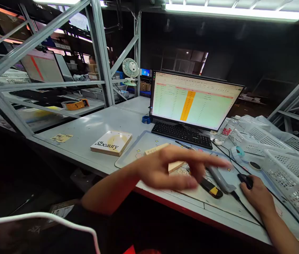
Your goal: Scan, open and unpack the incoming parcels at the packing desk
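Note:
My left hand (169, 167) hovers over the desk mat (146, 138), somewhat blurred. Its index finger stretches to the right while other fingers curl, and nothing is in it. Partly hidden beneath it lies a cream-coloured box (157, 148). My right hand (260, 194) rests on a black computer mouse (245, 180) at the mat's right side. Between the hands lie a black and yellow box cutter (212, 189) and a grey handheld device (221, 180) with a cable, perhaps a scanner. A black keyboard (181, 134) sits below a monitor (166, 102) showing a spreadsheet.
Left of the mat is a white box lettered "beauty" (111, 143). White perforated baskets (284, 169) crowd the right side, with a tape roll (238, 152) nearby. A metal frame post (100, 53) rises at the left. A white cable (41, 215) crosses the lower left foreground.

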Demonstrator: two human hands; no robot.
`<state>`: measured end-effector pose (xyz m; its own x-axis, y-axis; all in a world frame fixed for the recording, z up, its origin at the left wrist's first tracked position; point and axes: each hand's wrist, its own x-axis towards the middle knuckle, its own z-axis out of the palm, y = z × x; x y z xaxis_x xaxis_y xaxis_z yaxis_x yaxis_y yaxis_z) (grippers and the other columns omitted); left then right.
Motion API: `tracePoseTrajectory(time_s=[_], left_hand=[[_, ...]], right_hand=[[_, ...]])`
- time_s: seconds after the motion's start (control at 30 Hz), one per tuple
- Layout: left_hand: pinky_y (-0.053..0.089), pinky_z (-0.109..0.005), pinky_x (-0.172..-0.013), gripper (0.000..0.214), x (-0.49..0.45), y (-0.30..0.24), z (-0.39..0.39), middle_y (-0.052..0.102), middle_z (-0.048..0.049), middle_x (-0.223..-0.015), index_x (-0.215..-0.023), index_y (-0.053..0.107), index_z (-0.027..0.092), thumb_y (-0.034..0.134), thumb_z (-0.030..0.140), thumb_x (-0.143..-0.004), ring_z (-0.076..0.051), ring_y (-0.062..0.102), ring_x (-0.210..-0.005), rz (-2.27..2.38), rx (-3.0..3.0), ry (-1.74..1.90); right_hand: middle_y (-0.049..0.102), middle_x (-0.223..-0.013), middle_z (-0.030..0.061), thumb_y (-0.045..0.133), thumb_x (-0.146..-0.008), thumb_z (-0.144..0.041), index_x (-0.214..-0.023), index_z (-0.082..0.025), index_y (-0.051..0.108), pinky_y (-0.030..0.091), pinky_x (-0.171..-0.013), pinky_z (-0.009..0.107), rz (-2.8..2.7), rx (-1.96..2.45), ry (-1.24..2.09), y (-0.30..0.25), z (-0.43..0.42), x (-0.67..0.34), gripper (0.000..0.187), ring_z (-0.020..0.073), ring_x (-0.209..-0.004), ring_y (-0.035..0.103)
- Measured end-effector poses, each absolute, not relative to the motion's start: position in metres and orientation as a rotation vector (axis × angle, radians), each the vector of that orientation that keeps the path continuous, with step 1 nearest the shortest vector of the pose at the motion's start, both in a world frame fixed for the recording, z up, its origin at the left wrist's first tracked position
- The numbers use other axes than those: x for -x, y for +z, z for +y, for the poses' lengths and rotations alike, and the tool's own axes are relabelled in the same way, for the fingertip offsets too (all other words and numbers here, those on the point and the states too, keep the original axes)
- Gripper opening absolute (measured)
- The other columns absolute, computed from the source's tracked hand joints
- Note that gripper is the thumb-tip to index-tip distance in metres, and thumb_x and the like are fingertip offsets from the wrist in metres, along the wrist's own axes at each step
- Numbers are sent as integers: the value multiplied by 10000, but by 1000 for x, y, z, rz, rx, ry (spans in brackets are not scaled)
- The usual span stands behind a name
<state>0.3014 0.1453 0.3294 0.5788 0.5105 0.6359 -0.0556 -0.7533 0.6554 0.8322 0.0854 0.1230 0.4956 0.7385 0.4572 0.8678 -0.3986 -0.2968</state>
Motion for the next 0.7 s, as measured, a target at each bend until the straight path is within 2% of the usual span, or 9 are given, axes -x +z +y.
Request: tracePoseTrajectory(time_s=[0.07, 0.13, 0.17, 0.2, 0.27, 0.37, 0.47, 0.6, 0.7], left_hand=[[494, -621, -1228, 800, -303, 301, 200, 681, -116, -1521, -1560, 652, 341, 772, 715, -862, -414, 607, -1439, 450, -2497, 793], [310, -809, -1252, 1111, -293, 261, 243, 436, -175, -1740, -1591, 620, 297, 952, 724, -621, -583, 318, -1604, 936, -2598, 412], [302, -834, -1231, 1213, -285, 240, 256, 339, -181, -1786, -1622, 583, 305, 1003, 685, -549, -626, 251, -1612, 1067, -2575, 216], [300, -811, -1244, 1230, -276, 218, 264, 241, -158, -1823, -1667, 515, 337, 1004, 658, -584, -616, 233, -1624, 1109, -2567, 151], [332, -740, -1268, 1110, -258, 182, 267, 187, -129, -1840, -1681, 483, 376, 962, 617, -709, -560, 325, -1610, 1127, -2567, 216], [392, -643, -1278, 712, -240, 150, 253, 393, -137, -1769, -1572, 633, 332, 836, 524, -916, -434, 500, -1535, 1052, -2604, 552], [479, -580, -1236, 440, -234, 139, 237, 612, -146, -1603, -1401, 770, 274, 772, 437, -993, -358, 609, -1440, 967, -2606, 843], [601, -503, -1091, 321, -223, 136, 207, 718, -120, -1477, -1293, 822, 273, 722, 433, -1033, -301, 717, -1251, 938, -2551, 1196], [610, -487, -1081, 319, -210, 135, 178, 752, -118, -1421, -1247, 836, 273, 739, 471, -1018, -291, 735, -1234, 972, -2373, 1484]], right_hand=[[712, -1299, 199, 498, -821, -587, -1340, -338, 629, 605, -972, 662, -1327, 2240, -334, 122, 87, -833, 590, 490, -1198, 723], [696, -1361, 212, 474, -842, -591, -1339, -238, 616, 601, -994, 644, -1348, 2253, -317, 123, 87, -835, 626, 476, -1229, 707], [686, -1388, 215, 465, -853, -587, -1343, -202, 613, 599, -997, 630, -1356, 2269, -321, 123, 87, -835, 639, 465, -1238, 701], [678, -1409, 216, 460, -864, -580, -1346, -180, 613, 596, -1004, 611, -1365, 2282, -333, 124, 86, -836, 645, 452, -1246, 694], [675, -1420, 212, 459, -882, -566, -1356, -163, 619, 584, -1025, 574, -1374, 2289, -368, 125, 85, -836, 643, 428, -1258, 685], [676, -1411, 219, 465, -889, -560, -1385, -147, 622, 568, -1051, 549, -1374, 2284, -390, 126, 84, -835, 664, 416, -1266, 680], [674, -1407, 238, 472, -880, -586, -1407, -144, 628, 566, -1051, 568, -1351, 2286, -391, 124, 83, -838, 705, 434, -1261, 681], [683, -1355, 280, 486, -843, -681, -1399, -129, 649, 534, -1104, 636, -1370, 2223, -384, 132, 82, -846, 800, 496, -1316, 648], [697, -1324, 267, 481, -863, -740, -1437, -205, 653, 480, -1158, 703, -1425, 2079, -482, 163, 84, -832, 803, 541, -1377, 600]])
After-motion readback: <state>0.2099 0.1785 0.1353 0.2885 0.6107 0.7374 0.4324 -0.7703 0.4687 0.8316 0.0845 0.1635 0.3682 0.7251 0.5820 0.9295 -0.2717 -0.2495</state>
